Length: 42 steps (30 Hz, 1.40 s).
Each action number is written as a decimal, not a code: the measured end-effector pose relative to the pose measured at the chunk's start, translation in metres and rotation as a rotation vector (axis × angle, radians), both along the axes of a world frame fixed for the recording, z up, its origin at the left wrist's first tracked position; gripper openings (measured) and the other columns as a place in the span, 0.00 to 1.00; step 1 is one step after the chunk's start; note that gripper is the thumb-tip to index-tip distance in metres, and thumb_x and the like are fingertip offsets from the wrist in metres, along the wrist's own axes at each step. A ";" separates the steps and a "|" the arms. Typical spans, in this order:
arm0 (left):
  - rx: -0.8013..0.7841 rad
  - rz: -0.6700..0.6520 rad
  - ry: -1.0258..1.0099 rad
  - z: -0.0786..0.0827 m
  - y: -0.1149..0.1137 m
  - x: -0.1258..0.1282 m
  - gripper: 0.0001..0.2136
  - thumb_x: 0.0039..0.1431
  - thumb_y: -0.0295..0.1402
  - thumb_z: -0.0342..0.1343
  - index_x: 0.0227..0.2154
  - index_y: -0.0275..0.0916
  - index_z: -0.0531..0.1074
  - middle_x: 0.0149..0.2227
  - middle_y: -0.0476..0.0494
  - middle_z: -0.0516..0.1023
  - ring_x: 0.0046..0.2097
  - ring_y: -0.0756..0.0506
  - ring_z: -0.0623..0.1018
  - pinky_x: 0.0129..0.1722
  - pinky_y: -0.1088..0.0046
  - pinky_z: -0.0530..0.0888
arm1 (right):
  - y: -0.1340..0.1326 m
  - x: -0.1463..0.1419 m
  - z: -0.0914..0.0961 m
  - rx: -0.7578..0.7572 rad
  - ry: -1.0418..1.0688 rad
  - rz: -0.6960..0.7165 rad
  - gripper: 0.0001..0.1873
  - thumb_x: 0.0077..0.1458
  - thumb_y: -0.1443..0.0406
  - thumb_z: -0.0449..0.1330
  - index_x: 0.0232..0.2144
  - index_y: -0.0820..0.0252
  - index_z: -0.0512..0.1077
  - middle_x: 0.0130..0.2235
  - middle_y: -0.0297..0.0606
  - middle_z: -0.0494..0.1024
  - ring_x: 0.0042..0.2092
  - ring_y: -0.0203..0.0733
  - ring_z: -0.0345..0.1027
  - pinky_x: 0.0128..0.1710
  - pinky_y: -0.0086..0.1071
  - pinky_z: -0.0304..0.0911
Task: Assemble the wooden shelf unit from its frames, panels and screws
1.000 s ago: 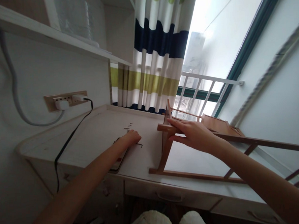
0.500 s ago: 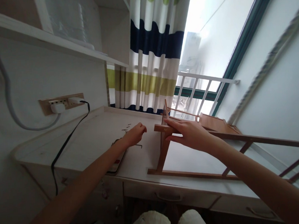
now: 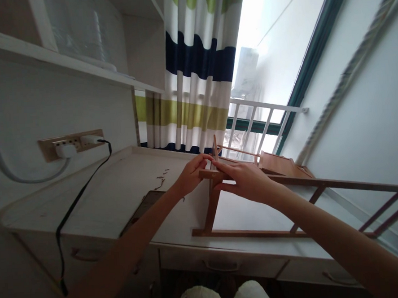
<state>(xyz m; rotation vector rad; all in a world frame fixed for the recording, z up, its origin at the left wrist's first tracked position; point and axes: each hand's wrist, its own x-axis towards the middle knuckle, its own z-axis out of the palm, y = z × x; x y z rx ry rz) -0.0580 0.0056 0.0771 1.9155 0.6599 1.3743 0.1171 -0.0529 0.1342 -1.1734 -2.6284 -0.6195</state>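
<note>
A brown wooden frame [image 3: 251,232] with long rails and crossbars lies on its side on the white desk. My right hand [image 3: 250,179] is closed round the end of its upper rail, thumb below and fingers on top. My left hand [image 3: 191,174] is at that same end, fingers pinched together close to my right fingertips. Whatever the pinch holds, if anything, is too small to make out. Several small screws [image 3: 160,177] lie on the desk beyond my left forearm. A dark flat phone-like thing [image 3: 145,207] is partly covered by that forearm.
A socket strip [image 3: 79,143] with plugs and a black cord [image 3: 83,192] is at the left wall. White shelves [image 3: 79,62] overhang the desk. Striped curtain [image 3: 195,90] and white railing [image 3: 267,104] stand behind. A wooden panel [image 3: 281,164] is behind the frame.
My left hand has moved right, from over the desk to the end of the wooden frame. My right hand keeps its grip. The view has shifted slightly.
</note>
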 end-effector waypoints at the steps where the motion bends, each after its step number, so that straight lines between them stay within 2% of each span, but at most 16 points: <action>1: -0.012 -0.013 -0.028 0.001 0.002 0.002 0.13 0.59 0.36 0.43 0.42 0.37 0.66 0.19 0.54 0.59 0.19 0.55 0.60 0.17 0.80 0.58 | 0.000 0.000 0.000 -0.002 0.003 0.003 0.33 0.55 0.52 0.53 0.59 0.57 0.50 0.46 0.39 0.71 0.42 0.47 0.67 0.32 0.33 0.61; 6: 0.048 -0.005 -0.058 0.009 0.014 0.011 0.16 0.57 0.39 0.47 0.46 0.39 0.67 0.26 0.49 0.68 0.25 0.53 0.66 0.26 0.78 0.64 | -0.002 0.000 0.001 -0.002 0.012 0.012 0.32 0.55 0.53 0.53 0.58 0.56 0.50 0.44 0.38 0.72 0.41 0.47 0.68 0.31 0.33 0.60; 9: 0.084 0.051 -0.069 0.012 0.022 0.017 0.18 0.57 0.43 0.47 0.45 0.40 0.70 0.26 0.49 0.69 0.24 0.53 0.65 0.24 0.77 0.63 | -0.004 0.000 0.001 -0.005 0.014 0.006 0.32 0.56 0.53 0.53 0.58 0.57 0.50 0.43 0.40 0.73 0.39 0.46 0.68 0.31 0.33 0.60; 13: 0.087 0.100 -0.130 0.011 0.031 0.027 0.21 0.56 0.48 0.44 0.35 0.37 0.75 0.27 0.47 0.69 0.23 0.54 0.65 0.23 0.76 0.61 | -0.004 0.000 0.001 -0.009 0.022 0.016 0.31 0.56 0.53 0.53 0.58 0.58 0.52 0.43 0.40 0.73 0.39 0.46 0.68 0.32 0.33 0.61; 17: 0.085 0.136 -0.179 0.004 0.035 0.037 0.27 0.57 0.51 0.39 0.26 0.34 0.75 0.23 0.46 0.68 0.25 0.52 0.67 0.25 0.75 0.62 | -0.005 0.000 0.001 -0.001 0.029 0.007 0.31 0.55 0.54 0.54 0.57 0.60 0.53 0.44 0.41 0.72 0.41 0.48 0.68 0.34 0.35 0.61; 20: 0.083 0.161 -0.224 0.000 0.037 0.044 0.28 0.58 0.51 0.37 0.21 0.35 0.72 0.20 0.48 0.66 0.24 0.52 0.66 0.24 0.75 0.63 | -0.007 0.000 0.001 -0.004 0.022 0.006 0.31 0.56 0.54 0.53 0.57 0.61 0.52 0.46 0.41 0.71 0.42 0.49 0.67 0.35 0.35 0.61; 24: 0.093 0.196 -0.267 0.001 0.041 0.050 0.24 0.58 0.49 0.39 0.16 0.36 0.63 0.19 0.50 0.63 0.22 0.54 0.64 0.23 0.76 0.63 | -0.009 -0.001 0.000 0.016 0.017 0.010 0.30 0.57 0.55 0.53 0.57 0.60 0.51 0.46 0.40 0.71 0.42 0.48 0.67 0.32 0.34 0.61; 28: 0.129 0.205 -0.232 0.006 0.038 0.046 0.22 0.58 0.45 0.42 0.15 0.36 0.62 0.20 0.50 0.61 0.22 0.54 0.63 0.22 0.77 0.63 | -0.011 -0.001 -0.003 0.037 0.030 0.004 0.26 0.57 0.55 0.52 0.54 0.61 0.54 0.45 0.40 0.71 0.40 0.47 0.68 0.29 0.33 0.60; 34: 0.208 0.244 -0.170 0.010 0.029 0.033 0.21 0.60 0.40 0.43 0.13 0.36 0.63 0.21 0.49 0.60 0.27 0.52 0.65 0.30 0.75 0.65 | -0.009 0.003 -0.008 0.085 0.029 0.076 0.25 0.58 0.54 0.51 0.52 0.62 0.55 0.46 0.42 0.70 0.44 0.47 0.65 0.34 0.34 0.59; 42: 0.242 0.256 -0.110 0.014 0.034 0.028 0.22 0.59 0.41 0.43 0.13 0.36 0.63 0.22 0.50 0.59 0.27 0.52 0.65 0.31 0.75 0.64 | -0.006 0.004 -0.010 0.092 0.054 0.092 0.27 0.58 0.55 0.52 0.54 0.61 0.53 0.45 0.41 0.71 0.44 0.46 0.66 0.32 0.32 0.58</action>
